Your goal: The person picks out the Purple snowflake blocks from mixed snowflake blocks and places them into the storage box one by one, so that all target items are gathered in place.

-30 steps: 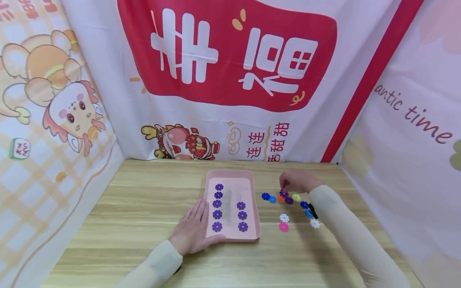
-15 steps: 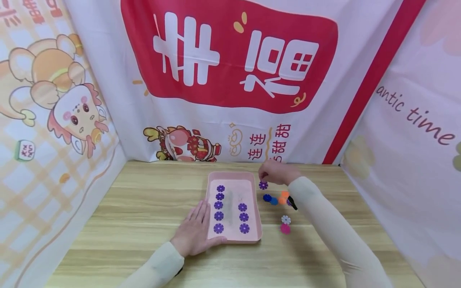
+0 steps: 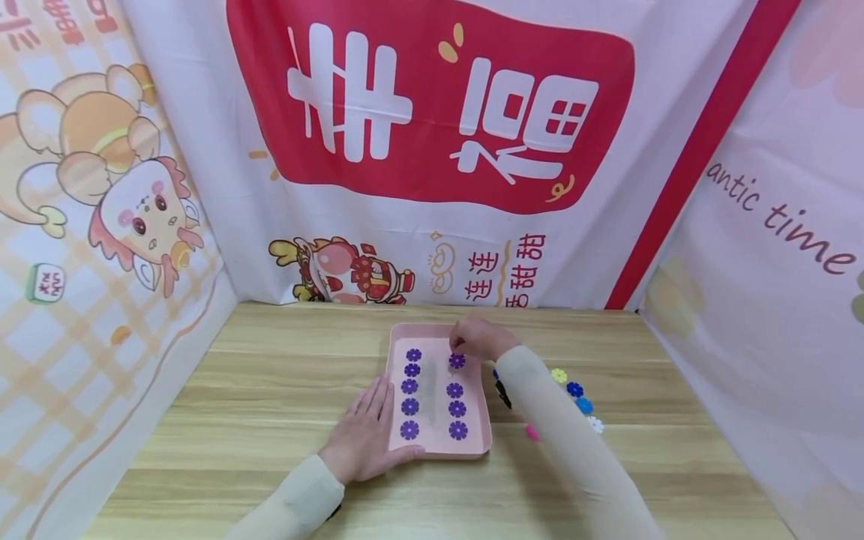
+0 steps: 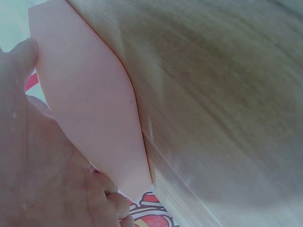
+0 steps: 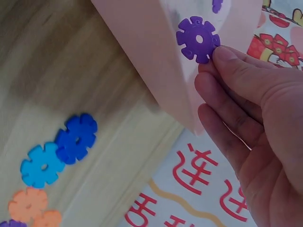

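Observation:
In the head view, my right hand [image 3: 482, 339] is over the far right corner of a pink tray [image 3: 432, 439]. Between thumb and fingers it pinches a purple snowflake disc [image 5: 190, 41] by its edge, above the tray in the right wrist view. Two columns of purple snowflake discs [image 3: 409, 406] lie in the tray, the held one in line with the right column. My left hand [image 3: 361, 439] rests along the tray's left side with fingers extended, its thumb on the near edge. From the left wrist, the hand touches the rim of the tray wall [image 4: 90, 94].
Right of the tray, loose snowflake discs lie on the wooden table [image 3: 270, 390]: yellow [image 3: 558, 376], dark blue [image 3: 574, 389], light blue [image 3: 583, 406], white [image 3: 595, 425] and orange [image 5: 28, 205]. The right forearm covers part of them. Printed cloth [image 3: 432, 255] hangs behind and at both sides.
My right hand has picked up a purple snowflake disc from the loose pile and carried it left, over the tray's right side. The left hand has stayed at the tray's left side.

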Demonstrator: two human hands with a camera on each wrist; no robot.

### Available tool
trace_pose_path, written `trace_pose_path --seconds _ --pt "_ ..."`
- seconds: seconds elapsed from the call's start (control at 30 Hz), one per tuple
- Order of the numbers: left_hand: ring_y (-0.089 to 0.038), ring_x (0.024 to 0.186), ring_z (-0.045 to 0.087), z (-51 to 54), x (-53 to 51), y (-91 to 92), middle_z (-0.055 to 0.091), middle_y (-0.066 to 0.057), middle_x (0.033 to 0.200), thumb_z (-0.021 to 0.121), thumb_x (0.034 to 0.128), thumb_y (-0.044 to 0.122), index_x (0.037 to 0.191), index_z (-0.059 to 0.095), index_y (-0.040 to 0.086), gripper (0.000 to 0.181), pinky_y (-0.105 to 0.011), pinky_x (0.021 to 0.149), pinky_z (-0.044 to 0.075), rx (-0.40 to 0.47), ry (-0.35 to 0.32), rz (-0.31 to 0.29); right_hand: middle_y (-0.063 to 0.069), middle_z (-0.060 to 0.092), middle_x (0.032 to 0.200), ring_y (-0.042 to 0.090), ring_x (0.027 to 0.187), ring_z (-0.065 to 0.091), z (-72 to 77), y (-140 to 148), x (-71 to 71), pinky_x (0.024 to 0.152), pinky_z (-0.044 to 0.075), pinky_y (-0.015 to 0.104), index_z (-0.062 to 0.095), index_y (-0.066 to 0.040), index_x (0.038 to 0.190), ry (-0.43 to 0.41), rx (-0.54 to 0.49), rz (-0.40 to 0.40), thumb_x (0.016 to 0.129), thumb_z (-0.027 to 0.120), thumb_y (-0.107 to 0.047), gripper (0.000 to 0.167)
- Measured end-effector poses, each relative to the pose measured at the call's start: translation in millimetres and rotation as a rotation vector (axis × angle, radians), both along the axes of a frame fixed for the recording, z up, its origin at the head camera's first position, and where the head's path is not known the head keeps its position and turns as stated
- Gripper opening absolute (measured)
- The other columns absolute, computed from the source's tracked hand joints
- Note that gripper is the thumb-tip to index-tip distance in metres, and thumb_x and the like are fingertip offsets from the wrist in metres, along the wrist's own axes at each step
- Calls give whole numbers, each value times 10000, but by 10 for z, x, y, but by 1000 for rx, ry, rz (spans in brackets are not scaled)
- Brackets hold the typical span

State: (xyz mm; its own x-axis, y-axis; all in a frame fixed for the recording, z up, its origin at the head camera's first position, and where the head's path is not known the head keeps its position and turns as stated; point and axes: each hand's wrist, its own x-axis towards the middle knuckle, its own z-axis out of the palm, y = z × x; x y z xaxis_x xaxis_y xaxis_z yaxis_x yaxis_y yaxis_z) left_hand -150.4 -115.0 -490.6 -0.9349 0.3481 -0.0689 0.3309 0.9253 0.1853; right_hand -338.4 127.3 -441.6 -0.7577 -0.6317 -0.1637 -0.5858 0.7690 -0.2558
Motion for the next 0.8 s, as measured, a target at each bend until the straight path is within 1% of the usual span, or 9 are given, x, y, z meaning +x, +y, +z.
trace_pose_path --seconds 0.13,0.23,0.33,0.37,0.43,0.57,0.67,0.77,0.8 --pt "-429 1625 172 -11 12 0 142 -255 1733 504 901 829 1635 209 -33 1170 -555 1333 216 13 -7 -4 14 794 945 96 817 690 -100 -39 -24 799 617 247 817 -131 939 -8 -1 -23 946 739 -75 96" --pt "-432 1624 172 -16 1 1 137 -257 1733 502 899 832 1633 212 -37 1174 -561 1331 217 17 -1 -12 10 801 979 110 863 712 -126 -51 -36 828 627 263 824 -129 942 -24 -16 -57 933 753 -69 94" --pt "-425 1625 175 2 -19 3 142 -250 1734 480 893 851 1635 213 -29 1182 -553 1333 217 7 12 -11 9 804 981 103 853 713 -131 -69 -42 815 624 249 827 -127 941 -31 -21 -83 923 766 -75 83" --pt "-423 1625 177 7 -25 2 144 -248 1734 472 889 860 1636 213 -26 1187 -551 1334 218 3 15 -10 28 802 973 104 823 698 -131 -79 -39 784 618 244 823 -103 931 -59 -43 -108 928 758 -70 73" --pt "-416 1628 172 20 -31 1 142 -243 1736 458 885 872 1640 206 -18 1194 -544 1337 213 -2 12 -6 50 800 945 96 754 665 -141 -104 -36 718 593 218 820 -82 903 -70 -52 -116 932 752 -67 75" --pt "-416 1628 173 29 -19 -5 143 -246 1735 446 889 873 1636 208 -26 1193 -541 1337 215 -8 9 -9 121 756 924 127 639 558 -187 -155 -16 573 508 225 774 23 862 -240 -206 -255 921 707 -20 99" --pt "-421 1624 183 29 -1 -10 156 -254 1729 448 895 865 1629 224 -36 1184 -543 1334 220 -12 19 -13 145 741 902 125 601 517 -227 -183 0 531 462 222 757 47 841 -265 -254 -283 884 705 15 75" --pt "-427 1621 188 27 10 -14 162 -260 1726 459 896 858 1626 227 -42 1182 -548 1333 221 -12 25 -14 143 770 892 115 601 527 -253 -192 20 542 456 205 776 18 827 -175 -182 -197 893 713 26 92" --pt "-429 1621 188 26 11 -14 164 -261 1726 463 896 856 1626 227 -43 1181 -549 1332 223 -8 25 -13 129 774 901 113 625 547 -252 -188 30 564 469 199 783 2 841 -154 -168 -187 896 720 18 85"
